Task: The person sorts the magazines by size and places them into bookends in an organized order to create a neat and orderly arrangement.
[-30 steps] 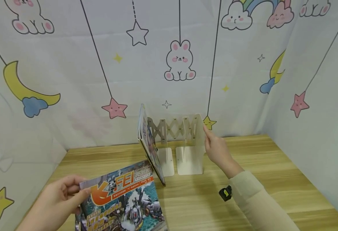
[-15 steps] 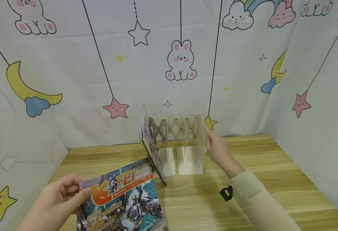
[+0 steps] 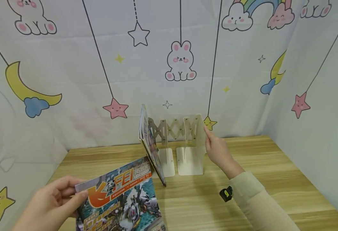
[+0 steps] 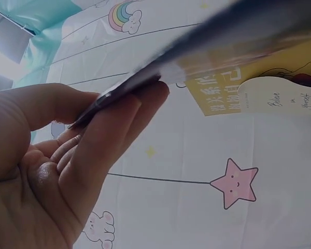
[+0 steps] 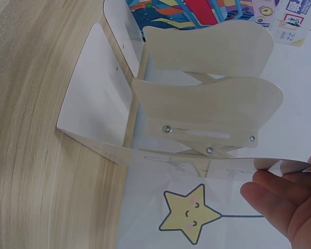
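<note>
Pinching the magazine (image 3: 122, 202), the left hand (image 3: 52, 200) has edged slightly leftward; the right hand (image 3: 219, 152) still grips the rack (image 3: 190, 160), the magazine remaining outside.

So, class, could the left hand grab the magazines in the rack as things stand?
Probably not: the left hand is pinching another magazine, which juts out toward the magazines in the rack.

Magazine (image 4: 212, 46) cut off, seemingly blurred.
</note>
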A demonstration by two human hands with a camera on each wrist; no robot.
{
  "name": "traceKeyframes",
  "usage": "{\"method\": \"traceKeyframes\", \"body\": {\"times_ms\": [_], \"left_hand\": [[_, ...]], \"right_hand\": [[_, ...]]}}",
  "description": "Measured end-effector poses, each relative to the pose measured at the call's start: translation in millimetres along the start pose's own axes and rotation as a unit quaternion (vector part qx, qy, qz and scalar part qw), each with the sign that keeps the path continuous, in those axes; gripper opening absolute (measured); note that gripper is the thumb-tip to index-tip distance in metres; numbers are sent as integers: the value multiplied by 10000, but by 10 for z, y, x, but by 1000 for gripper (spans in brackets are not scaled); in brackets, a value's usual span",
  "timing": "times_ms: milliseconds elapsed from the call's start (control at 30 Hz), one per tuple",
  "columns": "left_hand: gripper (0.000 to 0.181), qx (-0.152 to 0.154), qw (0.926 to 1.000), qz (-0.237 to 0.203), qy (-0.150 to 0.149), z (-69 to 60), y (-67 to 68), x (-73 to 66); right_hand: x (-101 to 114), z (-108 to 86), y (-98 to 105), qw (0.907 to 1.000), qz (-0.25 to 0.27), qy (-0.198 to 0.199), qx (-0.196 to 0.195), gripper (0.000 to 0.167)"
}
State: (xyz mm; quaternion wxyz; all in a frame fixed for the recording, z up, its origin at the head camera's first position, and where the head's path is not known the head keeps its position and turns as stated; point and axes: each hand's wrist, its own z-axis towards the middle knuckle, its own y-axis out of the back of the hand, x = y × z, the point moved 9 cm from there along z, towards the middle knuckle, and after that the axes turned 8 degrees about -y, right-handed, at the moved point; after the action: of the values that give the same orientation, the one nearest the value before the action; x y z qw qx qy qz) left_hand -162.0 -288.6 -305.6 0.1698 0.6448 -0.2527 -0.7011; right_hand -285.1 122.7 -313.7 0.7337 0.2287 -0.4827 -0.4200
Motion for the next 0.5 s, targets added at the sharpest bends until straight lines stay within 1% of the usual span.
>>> {"method": "traceKeyframes", "body": {"times_ms": [67,267,367,500], "left_hand": [[29,-11,10000,23,-28,-14,12,-6],[31,-181,9996,155,-120,-61,55,3],[29,-336,9985,343,-254,-89,83,-44],[25,-651,9942,657,-544,-127,137,-101]], "right_hand": [[2,0,-2,10000,7,5,-4,44],[2,0,-9,10000,1,-4,-2,44],[-1,-1,-12,10000,33,-48,33,44],[5,1,-6,10000,30,-41,9,44]]}}
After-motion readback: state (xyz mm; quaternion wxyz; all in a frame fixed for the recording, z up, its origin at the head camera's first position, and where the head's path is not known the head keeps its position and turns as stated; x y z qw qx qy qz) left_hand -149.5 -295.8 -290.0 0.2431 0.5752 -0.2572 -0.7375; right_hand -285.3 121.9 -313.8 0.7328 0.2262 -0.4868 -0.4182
